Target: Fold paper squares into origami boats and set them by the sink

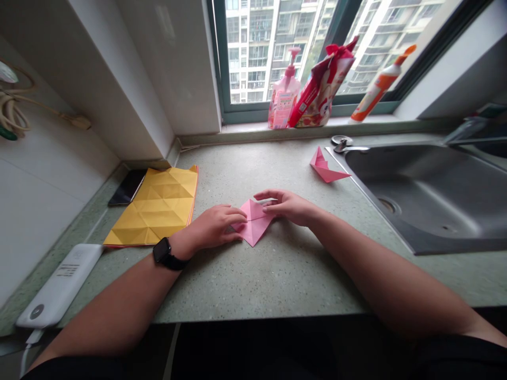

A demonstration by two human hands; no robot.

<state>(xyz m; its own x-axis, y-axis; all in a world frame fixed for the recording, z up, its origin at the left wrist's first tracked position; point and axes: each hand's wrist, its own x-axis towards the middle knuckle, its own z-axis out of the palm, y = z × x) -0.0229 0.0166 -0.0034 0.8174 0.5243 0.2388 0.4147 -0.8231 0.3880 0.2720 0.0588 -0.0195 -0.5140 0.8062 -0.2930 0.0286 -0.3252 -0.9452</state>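
Note:
A pink sheet of origami paper [254,228], folded into a diamond with a crease across its middle, lies on the counter between my hands. My left hand [216,226] wears a black watch [165,254] on its wrist and holds the paper's left corner, fingers above and thumb below. On the other side, my right hand [287,206] has its fingers curled over the right corner, while its index finger stretches out past the top edge. The right thumb is hidden. Farther back on the right stands a folded pink paper boat [327,168].
Creased yellow paper [158,203] lies on the left, beside a dark phone [127,187] and a white power bank [59,285] with a cable. A steel sink [431,195] is at right. A pink pump bottle [284,97], red bag [322,87] and orange-white bottle [376,89] line the windowsill.

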